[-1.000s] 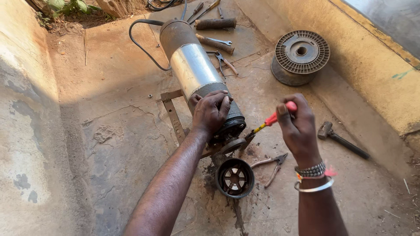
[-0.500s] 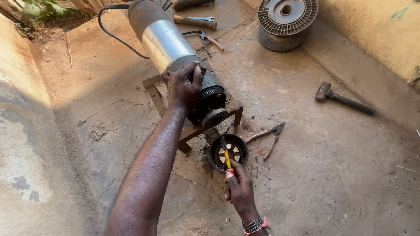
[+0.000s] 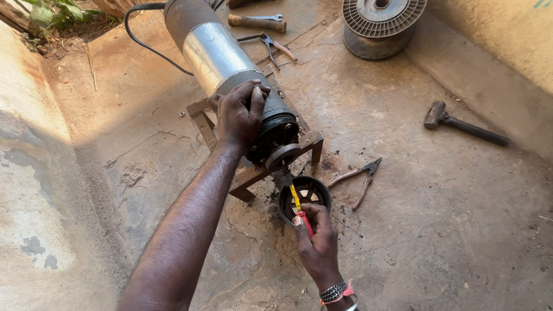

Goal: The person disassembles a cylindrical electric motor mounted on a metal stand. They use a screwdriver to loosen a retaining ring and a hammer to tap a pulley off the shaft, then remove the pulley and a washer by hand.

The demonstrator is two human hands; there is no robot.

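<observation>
**Screwdriver dropped from the motor's end to the loose cap on the floor**

You knelt over a cracked, stained concrete floor [image 3: 438, 230] bordered by low plastered walls, with weeds at the far left corner. A long cylindrical pump motor [image 3: 222, 55], grey and shiny metal, lay on a rusty angle-iron stand [image 3: 253, 175], its black cable curling away behind.

Your left hand [image 3: 239, 115] stayed clamped over the dark end of the motor, fingers wrapped around the housing, just as it was a second earlier. Your right hand [image 3: 317, 245] had moved: a second before, it held the red-and-yellow screwdriver [image 3: 300, 210] up beside the motor's end; now it had come down and toward you, fist closed around the handle, with the tip resting inside the round black slotted cap [image 3: 305, 198] on the floor just in front of the stand. That suggested your attention had shifted from the motor's shaft end to the removed cap.

Pliers [image 3: 357, 178] lay just right of the cap. A hammer [image 3: 464, 126] lay well apart to the right, a wire spool [image 3: 380, 23] at the top, and a second pair of pliers [image 3: 273, 45] beside the motor.
</observation>
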